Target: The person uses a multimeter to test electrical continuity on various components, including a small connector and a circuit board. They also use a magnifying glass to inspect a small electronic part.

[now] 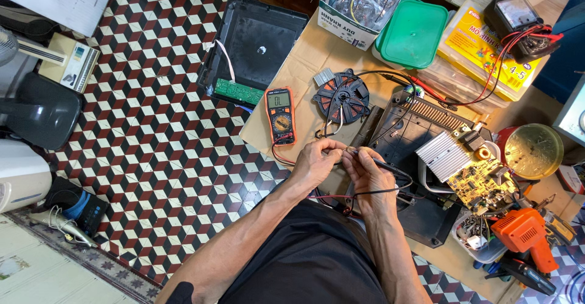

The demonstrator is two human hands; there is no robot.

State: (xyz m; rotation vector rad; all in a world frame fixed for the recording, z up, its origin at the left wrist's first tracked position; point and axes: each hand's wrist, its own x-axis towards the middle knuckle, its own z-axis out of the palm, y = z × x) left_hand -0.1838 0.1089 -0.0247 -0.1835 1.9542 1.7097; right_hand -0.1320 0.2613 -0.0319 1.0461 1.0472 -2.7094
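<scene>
Hands meet over the open case [414,176]: left hand [315,162] pinches a coil lead, right hand [365,171] grips a black probe [390,168] w/ tip on it, meter [281,115] lying face-up alongside so display reads at a glance.

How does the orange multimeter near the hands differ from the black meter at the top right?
The orange multimeter lies flat on the cardboard beside the left hand, while the black meter sits on a yellow box, far from both hands. The orange multimeter has a digital screen and a round dial; the black meter has a pale needle-type face. Both have red and black leads attached.
</scene>
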